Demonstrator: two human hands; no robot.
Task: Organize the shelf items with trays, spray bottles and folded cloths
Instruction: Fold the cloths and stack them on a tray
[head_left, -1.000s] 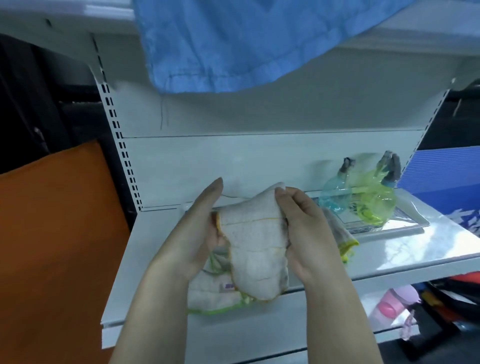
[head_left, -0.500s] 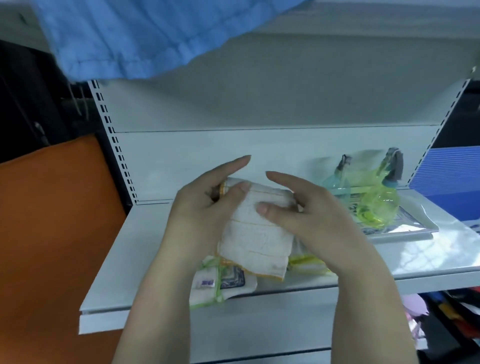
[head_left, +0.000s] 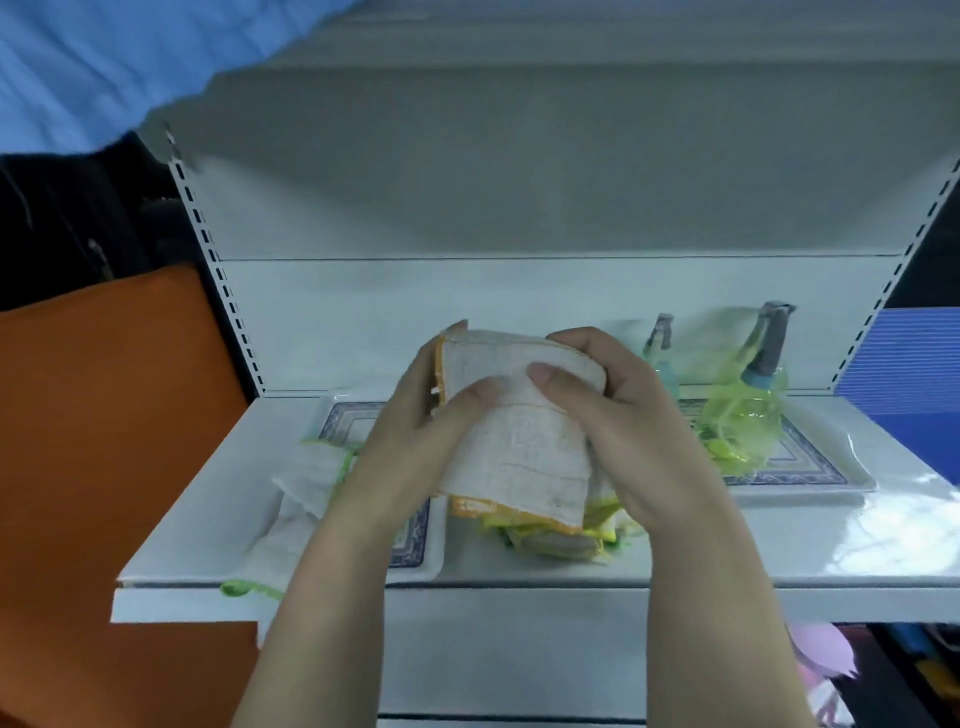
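Note:
Both hands hold a folded white cloth with orange trim (head_left: 519, 441) above the white shelf (head_left: 519, 571). My left hand (head_left: 410, 441) grips its left side with the thumb across the front. My right hand (head_left: 623, 415) curls over its top right, thumb on the front. Under it lies a small pile of cloths with yellow-green trim (head_left: 556, 538). A loose white cloth with green trim (head_left: 301, 499) lies over the left tray (head_left: 410, 551). On the right tray (head_left: 810, 478) stand a yellow-green spray bottle (head_left: 748, 410) and a bluish spray bottle (head_left: 660, 353).
A blue fabric (head_left: 104, 62) hangs from the upper shelf at top left. An orange surface (head_left: 104, 441) stands left of the shelf unit, a blue panel (head_left: 904, 364) to its right. Pink items (head_left: 826, 665) sit on a lower level at bottom right.
The cloth has been folded smaller between my hands, and both hands now wrap more closely round it. The view has tilted so more of the trays shows.

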